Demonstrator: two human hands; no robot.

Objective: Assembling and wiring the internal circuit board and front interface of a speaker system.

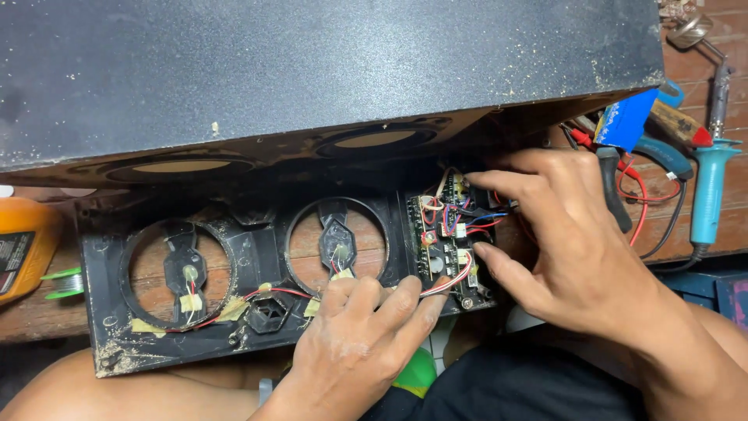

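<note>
Big black speaker cabinet (312,70) fills the top of our view, matte speckled finish, dusty, leaning over the work and shading the upper edge of the panel; two round driver rims show along its underside. To the right on the plank wooden bench (717,226): a teal soldering iron (707,195), pliers with teal handles (662,152), a blue card-like scrap (627,118), loose red and black leads (643,204). To the left, an orange bottle (23,242) and a green solder spool (66,282) just beside the panel's edge. The black plastic front panel (257,242) lies flat across the bench edge and our lap, scuffed and gritty, with two round cut-outs, each bridged by a small holder with an LED and yellowed tape; red and white wires (280,292) run taped along its lower part toward the board. The circuit board (444,238) sits in the panel's right end, dark, upright rectangle, crowded with small parts, white connectors, red, blue and black wiring. Our left hand (358,335) rests on the panel's lower edge, fingers curled, fingertips pressing the wire bundle near the board's bottom corner. Our right hand (576,249) is open in a loose pinch, index finger on the board's top, thumb at its right side; not gripping anything we can see.
</note>
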